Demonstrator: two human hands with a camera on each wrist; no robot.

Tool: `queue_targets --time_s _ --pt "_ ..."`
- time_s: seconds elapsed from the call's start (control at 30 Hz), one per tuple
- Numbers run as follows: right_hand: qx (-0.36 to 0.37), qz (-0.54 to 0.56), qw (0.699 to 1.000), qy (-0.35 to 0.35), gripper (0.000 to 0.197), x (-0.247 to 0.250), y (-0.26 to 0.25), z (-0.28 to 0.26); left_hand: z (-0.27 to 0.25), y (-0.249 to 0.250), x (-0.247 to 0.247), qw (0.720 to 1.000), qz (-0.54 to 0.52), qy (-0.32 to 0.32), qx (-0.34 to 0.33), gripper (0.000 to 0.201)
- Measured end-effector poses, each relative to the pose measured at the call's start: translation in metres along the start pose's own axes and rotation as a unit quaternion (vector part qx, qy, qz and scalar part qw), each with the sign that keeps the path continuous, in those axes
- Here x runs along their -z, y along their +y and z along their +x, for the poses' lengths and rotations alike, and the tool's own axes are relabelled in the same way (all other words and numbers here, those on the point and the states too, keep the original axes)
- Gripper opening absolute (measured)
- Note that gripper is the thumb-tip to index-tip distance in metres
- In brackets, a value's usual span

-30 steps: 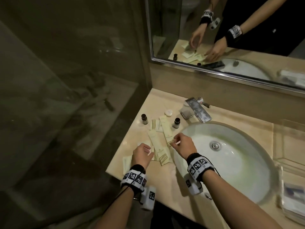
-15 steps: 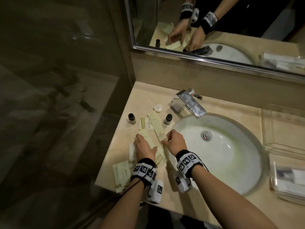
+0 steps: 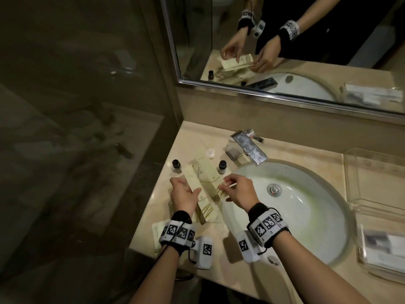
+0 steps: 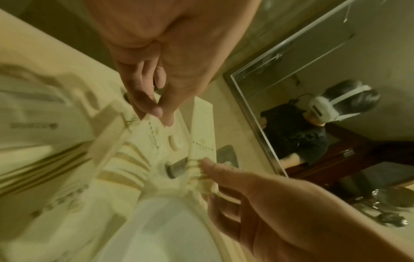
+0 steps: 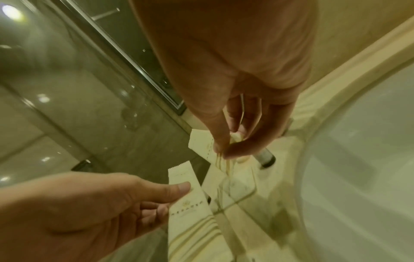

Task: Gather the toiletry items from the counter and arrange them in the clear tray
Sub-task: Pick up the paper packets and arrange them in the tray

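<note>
Status: gathering stage, early. No sachet is visible in the clear tray [image 3: 372, 178], which sits on the counter [image 3: 291, 154] at the right edge of the head view, on the far side of the sink basin [image 3: 306, 216] from the items. A second clear container [image 3: 381, 244] below it holds what look like flat packets; its contents are too blurred to name.

Left hand [image 3: 184, 197]: thumb and fingers are clamped on a long cream sachet [image 3: 192, 183] with gold stripes, held clear of the counter left of frame centre. The right wrist view shows the thumb [image 5: 177, 188] pressed flat on the sachet's face.

Right hand [image 3: 238, 190]: fingertips are pinched together on the striped end of a second cream sachet [image 3: 210, 178], just beside the first. The other end still overlaps the pile.

Remaining on the counter, centre of the head view:
- further sachets [image 3: 208, 213] lying under and below the hands;
- two small dark-capped bottles [image 3: 176, 165] and [image 3: 221, 166], upright, either side of the sachets;
- a small round white item [image 3: 210, 153] near the faucet [image 3: 249, 148].

Judgement: all items still await transfer. The two held sachets are the first candidates; bottles and the round item follow.
</note>
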State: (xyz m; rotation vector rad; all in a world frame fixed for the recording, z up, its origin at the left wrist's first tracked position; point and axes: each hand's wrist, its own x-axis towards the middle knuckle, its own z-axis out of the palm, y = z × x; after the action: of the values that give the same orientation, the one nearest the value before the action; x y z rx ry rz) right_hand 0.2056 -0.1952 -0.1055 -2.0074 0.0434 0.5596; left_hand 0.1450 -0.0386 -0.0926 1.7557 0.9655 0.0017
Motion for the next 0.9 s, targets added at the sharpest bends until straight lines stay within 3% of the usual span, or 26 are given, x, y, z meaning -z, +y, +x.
queue_targets --time_s 0.17,0.37,0.67,0.83,0.9 --pt "0.050 0.019 0.998 0.027 0.018 0.063 -0.011 -0.022 -0.030 0.042 -0.009 0.997 -0.053 -0.015 -0.056 0.048" --pt "0.059 0.036 0.995 0.074 0.013 0.160 0.004 -0.057 -0.082 0.087 -0.079 0.991 -0.057 -0.073 -0.100 0.049" --pt "0.002 0.046 0.976 0.214 0.014 0.324 0.122 -0.129 -0.183 0.108 -0.222 0.973 -0.010 -0.187 -0.137 0.039" --pt "-0.053 0.147 0.947 0.280 0.024 0.386 0.183 -0.159 -0.219 0.095 -0.278 0.967 0.017 -0.217 -0.132 0.023" --pt "-0.076 0.165 0.932 0.314 0.037 0.400 0.203 -0.166 -0.227 0.091 -0.290 0.965 0.024 -0.225 -0.133 0.021"
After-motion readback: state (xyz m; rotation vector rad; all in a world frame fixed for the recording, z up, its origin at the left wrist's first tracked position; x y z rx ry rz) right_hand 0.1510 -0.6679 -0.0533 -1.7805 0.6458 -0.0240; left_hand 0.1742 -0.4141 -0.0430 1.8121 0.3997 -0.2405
